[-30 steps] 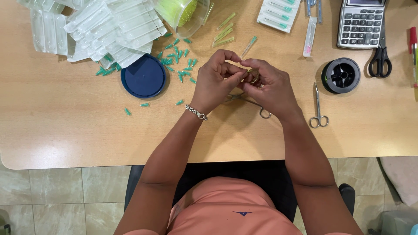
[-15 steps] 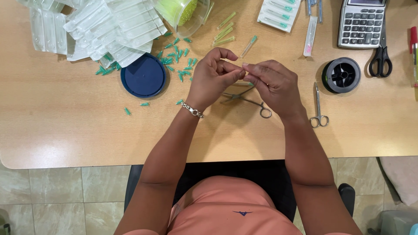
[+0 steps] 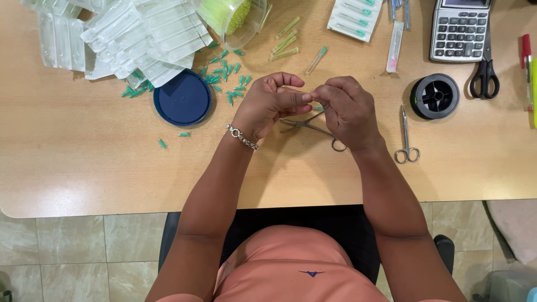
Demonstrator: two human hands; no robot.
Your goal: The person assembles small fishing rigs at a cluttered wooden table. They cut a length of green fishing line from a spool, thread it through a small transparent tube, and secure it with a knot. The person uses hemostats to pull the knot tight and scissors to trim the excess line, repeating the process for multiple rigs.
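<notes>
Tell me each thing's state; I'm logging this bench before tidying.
Left hand: raised, fingertips pinched against the right hand's.
Right hand: raised, fingers curled; anything held is too small to tell.
Slim steel forceps: lying on the table beneath the hands.
Round dark blue lid: off, lying flat.
Clear plastic cup: tipped, holding yellow-green pieces.
Black-handled scissors: closed.
Small steel scissors: closed.

Light wooden table (image 3: 84, 168) with rounded front edge; beige marbled floor tiles (image 3: 67, 251) below (grout lines visible); even light.
</notes>
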